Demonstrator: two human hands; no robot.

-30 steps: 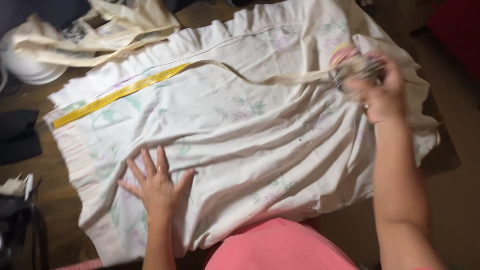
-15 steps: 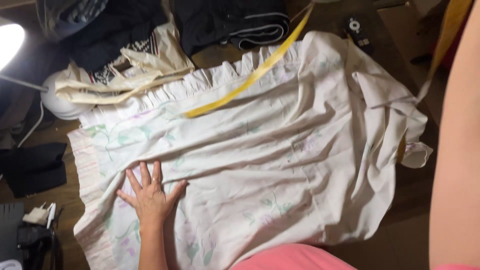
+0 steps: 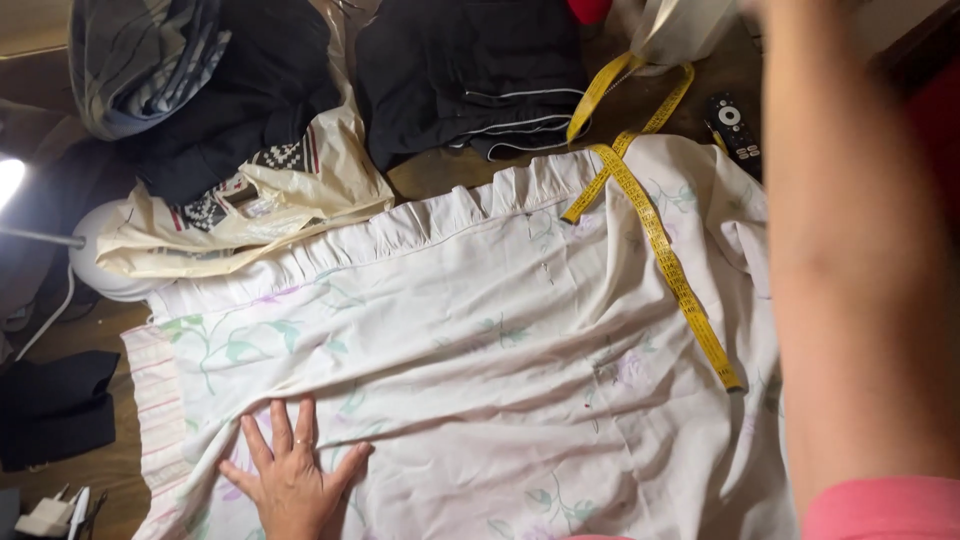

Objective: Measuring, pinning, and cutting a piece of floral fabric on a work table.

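Head view: floral sheet (image 3: pixel 480 370), spread across the table, is being pinned flat near its left edge by the open left hand (image 3: pixel 292 478); right hand unseen, yellow measuring tape (image 3: pixel 668 262) best smoothed straight.

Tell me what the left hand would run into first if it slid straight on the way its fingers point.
The left hand lies flat on the floral cloth, fingers pointing to the far edge. It would probably only cross more cloth, then reach the ruffled edge and the cream bag beyond.
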